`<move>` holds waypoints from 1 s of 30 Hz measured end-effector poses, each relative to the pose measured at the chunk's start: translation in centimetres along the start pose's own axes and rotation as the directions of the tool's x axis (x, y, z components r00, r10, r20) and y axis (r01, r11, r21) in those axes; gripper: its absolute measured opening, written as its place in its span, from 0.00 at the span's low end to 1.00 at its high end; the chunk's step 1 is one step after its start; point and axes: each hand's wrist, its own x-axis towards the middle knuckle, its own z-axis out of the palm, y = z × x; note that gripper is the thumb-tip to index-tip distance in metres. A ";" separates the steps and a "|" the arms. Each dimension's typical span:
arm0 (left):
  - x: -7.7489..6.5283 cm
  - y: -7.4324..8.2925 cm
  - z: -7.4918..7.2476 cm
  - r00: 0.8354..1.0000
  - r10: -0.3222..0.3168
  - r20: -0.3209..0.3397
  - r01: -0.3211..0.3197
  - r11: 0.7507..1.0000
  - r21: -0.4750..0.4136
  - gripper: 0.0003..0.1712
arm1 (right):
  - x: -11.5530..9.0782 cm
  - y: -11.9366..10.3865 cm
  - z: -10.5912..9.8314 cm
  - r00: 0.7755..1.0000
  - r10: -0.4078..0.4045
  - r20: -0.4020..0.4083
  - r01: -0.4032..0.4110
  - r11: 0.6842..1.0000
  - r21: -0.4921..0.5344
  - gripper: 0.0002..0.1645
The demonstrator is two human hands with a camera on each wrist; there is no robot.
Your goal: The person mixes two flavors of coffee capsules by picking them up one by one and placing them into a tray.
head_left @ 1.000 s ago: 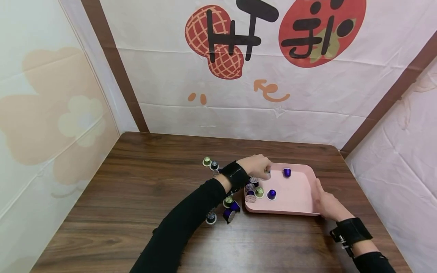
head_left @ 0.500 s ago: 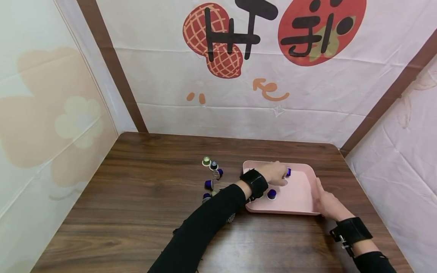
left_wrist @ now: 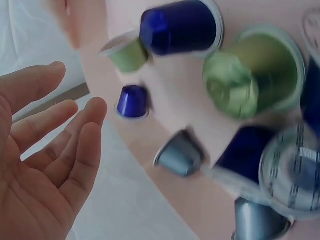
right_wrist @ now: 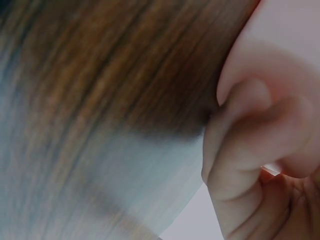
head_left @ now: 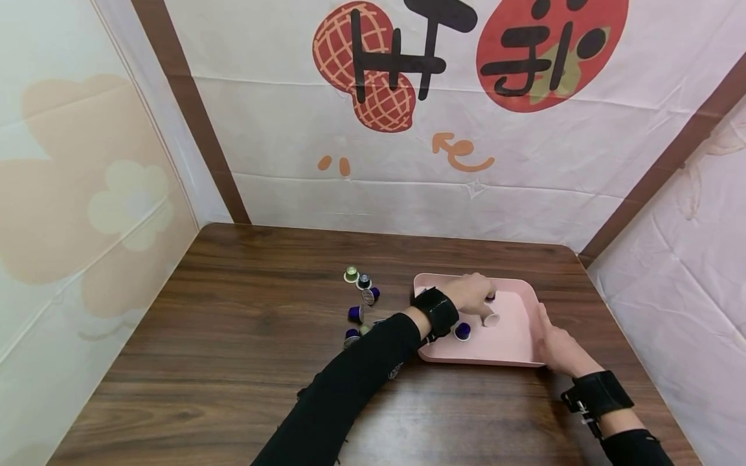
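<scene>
My left hand (head_left: pixel 471 294) is over the pink tray (head_left: pixel 507 343), fingers loosely spread. In the left wrist view, nothing lies between the fingers of that hand (left_wrist: pixel 55 150). A green coffee capsule (left_wrist: pixel 129 56) lies tilted on the tray near them, its pale lid also showing beside the hand in the head view. Around it are a small blue capsule (left_wrist: pixel 133 101), a larger blue one (left_wrist: pixel 180 30), another green one (left_wrist: pixel 250 75) and a grey one (left_wrist: pixel 180 152). My right hand (head_left: pixel 562 346) grips the tray's right edge, with fingers (right_wrist: pixel 240 145) curled at the rim.
Left of the tray, several loose capsules sit on the wooden table (head_left: pixel 233 336), among them a green one (head_left: pixel 351 274) and a blue one (head_left: pixel 355 314). My left sleeve (head_left: pixel 344 388) covers part of that group. A printed cloth (head_left: pixel 280 149) hangs behind the table.
My left hand has moved right across the tray and opened. A capsule with its pale lid showing now lies by its thumb. The right hand has stayed on the tray's edge.
</scene>
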 end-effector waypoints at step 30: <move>-13.1 -19.6 -4.7 0.959 -0.282 0.024 0.283 0.956 -0.070 0.16 | -0.3 -0.3 0.0 1.000 0.001 0.009 -0.001 1.000 0.000 0.42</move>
